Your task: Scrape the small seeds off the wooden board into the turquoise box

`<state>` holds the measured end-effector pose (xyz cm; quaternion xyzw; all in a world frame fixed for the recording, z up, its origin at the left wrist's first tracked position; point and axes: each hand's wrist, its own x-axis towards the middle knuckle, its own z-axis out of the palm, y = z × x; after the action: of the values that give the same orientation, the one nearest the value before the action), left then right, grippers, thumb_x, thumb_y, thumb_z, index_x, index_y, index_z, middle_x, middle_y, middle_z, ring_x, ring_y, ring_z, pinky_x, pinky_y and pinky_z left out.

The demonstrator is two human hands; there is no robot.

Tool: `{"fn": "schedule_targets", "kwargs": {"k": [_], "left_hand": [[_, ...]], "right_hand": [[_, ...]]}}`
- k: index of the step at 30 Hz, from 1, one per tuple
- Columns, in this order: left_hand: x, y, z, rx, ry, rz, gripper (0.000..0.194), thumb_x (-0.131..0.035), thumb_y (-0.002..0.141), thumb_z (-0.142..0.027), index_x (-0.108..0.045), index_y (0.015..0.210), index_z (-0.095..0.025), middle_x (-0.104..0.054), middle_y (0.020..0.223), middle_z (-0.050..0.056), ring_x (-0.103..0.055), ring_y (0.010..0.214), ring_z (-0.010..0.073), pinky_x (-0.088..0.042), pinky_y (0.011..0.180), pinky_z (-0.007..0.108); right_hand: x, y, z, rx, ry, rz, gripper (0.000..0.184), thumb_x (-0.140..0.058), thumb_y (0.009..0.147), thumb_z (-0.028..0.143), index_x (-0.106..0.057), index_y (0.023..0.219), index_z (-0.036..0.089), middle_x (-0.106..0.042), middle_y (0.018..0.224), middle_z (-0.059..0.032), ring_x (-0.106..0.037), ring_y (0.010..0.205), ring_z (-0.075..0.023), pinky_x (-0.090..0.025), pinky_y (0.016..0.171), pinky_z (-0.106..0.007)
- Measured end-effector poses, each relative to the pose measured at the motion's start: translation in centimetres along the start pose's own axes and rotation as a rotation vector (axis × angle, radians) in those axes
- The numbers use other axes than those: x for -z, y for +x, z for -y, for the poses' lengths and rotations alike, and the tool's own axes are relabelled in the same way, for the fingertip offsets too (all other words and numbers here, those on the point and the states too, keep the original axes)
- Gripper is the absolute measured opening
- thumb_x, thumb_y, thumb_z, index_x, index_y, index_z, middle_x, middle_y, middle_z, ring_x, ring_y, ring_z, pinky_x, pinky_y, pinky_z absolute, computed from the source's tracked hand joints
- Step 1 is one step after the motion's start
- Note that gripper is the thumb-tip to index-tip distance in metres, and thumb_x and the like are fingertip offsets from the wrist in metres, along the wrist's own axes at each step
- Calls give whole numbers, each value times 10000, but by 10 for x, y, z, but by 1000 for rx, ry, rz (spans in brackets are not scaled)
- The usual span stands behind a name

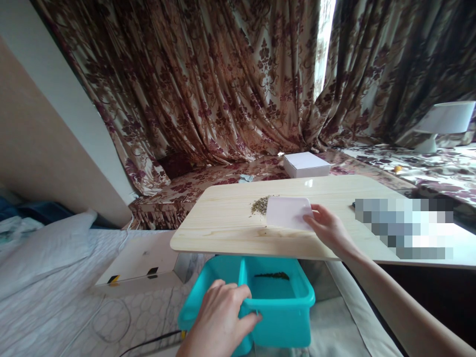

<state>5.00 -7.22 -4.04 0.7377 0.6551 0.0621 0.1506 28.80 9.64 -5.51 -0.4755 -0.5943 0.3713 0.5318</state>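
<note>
My left hand grips the near rim of a turquoise two-compartment bin at its divider, fingers over the edge and thumb outside. Some dark green-brown bits lie on the floor of the bin's right compartment. In my right hand is a thin white rectangular plastic sheet, pinched at its right edge and held at the tabletop. Its left edge meets a loose pile of small dried greenish-brown bits on the pale wooden table. The bin sits just below the table's near edge.
A white box stands behind the table, and a flat white carton lies on the bed at left. A blurred-out patch covers something on the table's right. Farther right stands a white lamp. A black cable runs near the bin.
</note>
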Motion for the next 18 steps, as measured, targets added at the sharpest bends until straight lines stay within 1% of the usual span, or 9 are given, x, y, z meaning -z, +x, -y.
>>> {"fn": "schedule_targets", "kwargs": {"k": [4,8,12,18], "left_hand": [[1,1,0,8,0,18,144,-586,786,-370,-621,839,-241,-625,841,3,-525,897,225,-334,770,298],[1,1,0,5,-14,0,144,-599,780,-360,-624,857,-241,-628,847,0,-525,901,221,-328,788,298],[2,1,0,5,-24,4,136,-602,779,-359,-625,847,-244,-629,840,-4,-523,904,221,-326,791,297],[3,1,1,-6,-28,0,150,-627,764,-358,-624,851,-235,-633,841,-1,-523,901,228,-333,804,311]], "right_hand": [[-3,1,-2,-2,-19,19,176,-563,711,300,-542,864,215,-731,793,-48,-677,719,-196,-519,657,-300],[-3,-1,-3,-14,-5,71,206,-573,703,337,-545,867,215,-730,789,-43,-674,710,-194,-514,651,-294],[-1,-7,-1,-32,70,158,254,-614,679,383,-540,851,212,-726,777,-41,-667,721,-199,-506,650,-293],[8,-22,1,-117,164,332,321,-672,651,423,-564,851,196,-719,805,-52,-657,726,-204,-498,621,-287]]}}
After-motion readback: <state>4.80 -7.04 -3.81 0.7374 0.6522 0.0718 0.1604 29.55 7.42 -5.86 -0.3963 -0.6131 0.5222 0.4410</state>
